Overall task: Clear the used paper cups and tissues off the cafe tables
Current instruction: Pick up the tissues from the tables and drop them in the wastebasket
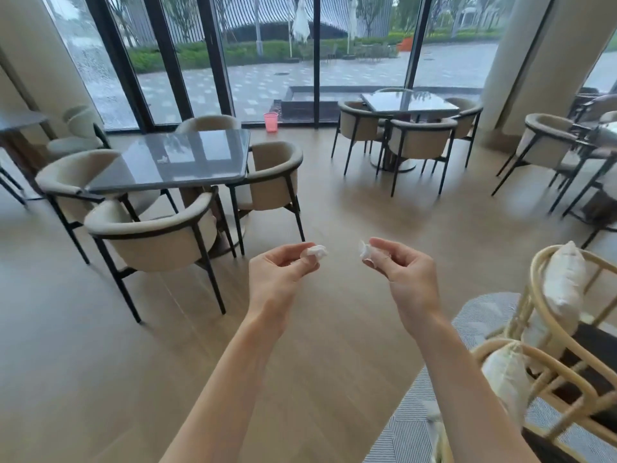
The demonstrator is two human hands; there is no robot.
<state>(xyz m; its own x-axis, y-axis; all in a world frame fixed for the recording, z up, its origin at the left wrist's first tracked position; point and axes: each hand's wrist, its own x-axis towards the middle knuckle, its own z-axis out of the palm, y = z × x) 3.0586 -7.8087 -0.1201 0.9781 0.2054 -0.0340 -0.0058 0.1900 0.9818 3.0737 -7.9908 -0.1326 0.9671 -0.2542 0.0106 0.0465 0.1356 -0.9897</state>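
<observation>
Two crumpled tissues are already in hand: the left hand (280, 269) pinches one tissue wad (315, 251) at its fingers, the right hand (400, 265) pinches another wad (364, 250). A third scrap (163, 159) lies on the grey table (200, 175), ahead and to the left, so the left hand looks nearer.

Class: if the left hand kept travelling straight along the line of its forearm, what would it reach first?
Likely the cream chair beside the grey table; before that, only open floor. Depth is uncertain. The left hand holds a crumpled tissue.
</observation>
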